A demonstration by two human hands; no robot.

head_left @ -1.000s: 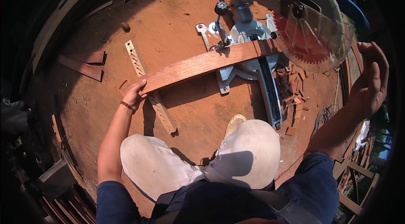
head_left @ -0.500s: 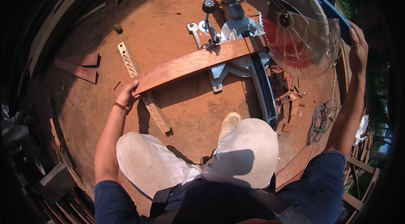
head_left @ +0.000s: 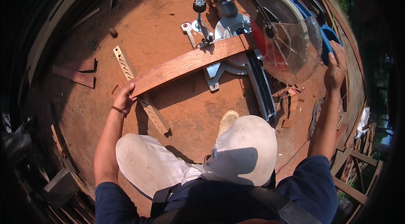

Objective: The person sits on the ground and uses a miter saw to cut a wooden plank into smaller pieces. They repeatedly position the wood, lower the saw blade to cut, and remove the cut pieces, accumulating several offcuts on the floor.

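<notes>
A reddish-brown wooden plank (head_left: 185, 64) lies across the grey table of a miter saw (head_left: 262, 91). At the plank's left end, my left hand (head_left: 124, 98) is closed around the edge. Close to that end, a pale wooden bar with holes (head_left: 154, 115) lies crosswise beneath the plank. A clamp with a black knob (head_left: 199, 5) stands by the plank's far edge. My right hand (head_left: 336, 66) grips the saw's blue handle (head_left: 328, 36). The round blade, partly behind a clear guard (head_left: 313, 38), is beside the plank's right end; whether they touch is hidden.
Small wood offcuts (head_left: 287, 123) lie right of the saw, near a coiled cable (head_left: 315, 120). Two reddish boards (head_left: 76, 76) rest on the dirt at the left. A wooden frame (head_left: 352, 190) stands at the lower right. My knees are close below the plank.
My right hand and the saw's handle have shifted left and nearer to me, with the blade and guard moving left. My left hand keeps hold of the plank.
</notes>
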